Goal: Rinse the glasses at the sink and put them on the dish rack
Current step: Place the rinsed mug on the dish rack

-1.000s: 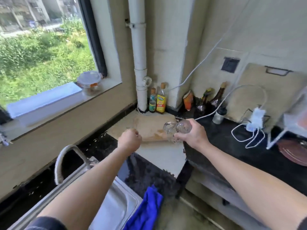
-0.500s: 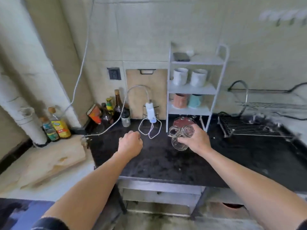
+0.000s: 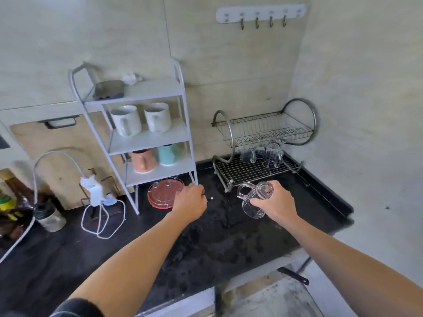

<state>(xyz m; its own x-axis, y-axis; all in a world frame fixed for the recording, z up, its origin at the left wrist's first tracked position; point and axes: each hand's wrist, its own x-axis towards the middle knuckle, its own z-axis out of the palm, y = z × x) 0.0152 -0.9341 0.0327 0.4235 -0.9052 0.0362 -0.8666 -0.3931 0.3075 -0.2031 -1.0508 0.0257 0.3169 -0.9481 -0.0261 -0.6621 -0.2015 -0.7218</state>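
My right hand (image 3: 277, 202) grips a clear glass mug (image 3: 253, 199) with a handle, held tilted over the black counter just in front of the metal dish rack (image 3: 240, 172). Two clear glasses (image 3: 263, 154) stand upside down on the rack's lower tier, toward its back right. The rack's upper tier holds nothing. My left hand (image 3: 190, 201) hovers over the counter as a loose fist with nothing in it, to the left of the mug. The sink is out of view.
A white shelf unit (image 3: 148, 138) with mugs stands left of the rack, a red plate (image 3: 163, 195) beneath it. A white cable and adapter (image 3: 96, 197), a jar and bottles lie at the left. A hook rail (image 3: 261, 14) hangs on the wall. The counter edge runs near me.
The view has swung right from the sink and window to the counter. My right hand has carried the glass mug toward the dish rack, and my left fist has moved along with it.
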